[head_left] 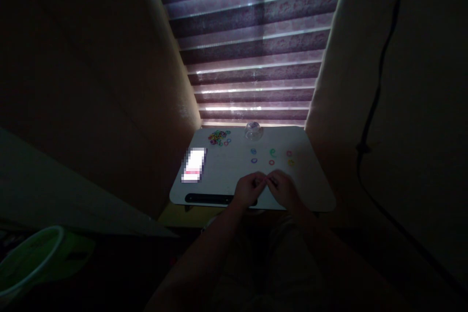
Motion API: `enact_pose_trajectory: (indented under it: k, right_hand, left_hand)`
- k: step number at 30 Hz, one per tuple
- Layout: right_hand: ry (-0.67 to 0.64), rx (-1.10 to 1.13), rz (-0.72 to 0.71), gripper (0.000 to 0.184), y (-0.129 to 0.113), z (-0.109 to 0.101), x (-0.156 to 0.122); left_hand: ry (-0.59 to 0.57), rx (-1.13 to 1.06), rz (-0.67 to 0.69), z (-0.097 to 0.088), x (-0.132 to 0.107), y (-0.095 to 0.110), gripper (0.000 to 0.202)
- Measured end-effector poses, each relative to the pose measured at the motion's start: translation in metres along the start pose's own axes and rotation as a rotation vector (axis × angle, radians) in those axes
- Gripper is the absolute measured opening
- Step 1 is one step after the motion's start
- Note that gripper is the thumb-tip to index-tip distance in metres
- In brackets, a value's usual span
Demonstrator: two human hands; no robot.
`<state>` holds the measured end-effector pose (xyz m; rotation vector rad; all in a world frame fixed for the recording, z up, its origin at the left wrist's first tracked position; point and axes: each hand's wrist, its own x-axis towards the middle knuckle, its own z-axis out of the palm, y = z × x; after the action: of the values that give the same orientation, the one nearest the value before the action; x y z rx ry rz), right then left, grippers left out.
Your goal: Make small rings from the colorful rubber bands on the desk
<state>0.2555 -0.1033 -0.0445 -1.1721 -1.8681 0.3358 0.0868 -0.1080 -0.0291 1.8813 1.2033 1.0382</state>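
My left hand (250, 188) and my right hand (282, 188) meet over the front part of a white lap table (219, 175), fingertips pinched and touching. Whatever sits between the fingertips is too small and dark to make out. Just beyond them lie several small coloured rings, like elastic bands, in two short rows. Among these are a blue ring (254, 160), a red ring (271, 162), a yellow ring (291, 162), a pink ring (289, 153) and a green twisted piece (272, 153). A mixed pile of coloured rings (218, 137) rests at the far left.
A clear round container (253, 131) stands at the table's back edge, before a pleated window blind (256, 68). On the left lies a phone (194, 165) with a bright screen. A black ledge (208, 199) runs along the front edge. A green tub (47, 258) is at lower left.
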Motion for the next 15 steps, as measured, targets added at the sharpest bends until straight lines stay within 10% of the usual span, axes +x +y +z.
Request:
enact_pose_trajectory:
  k: [15]
  right_hand:
    - [-0.011, 0.012, -0.031, 0.007, -0.0028, -0.0013, 0.0005]
  left_hand:
    - [0.066, 0.067, 0.002, 0.0026, -0.0022, 0.0007, 0.021]
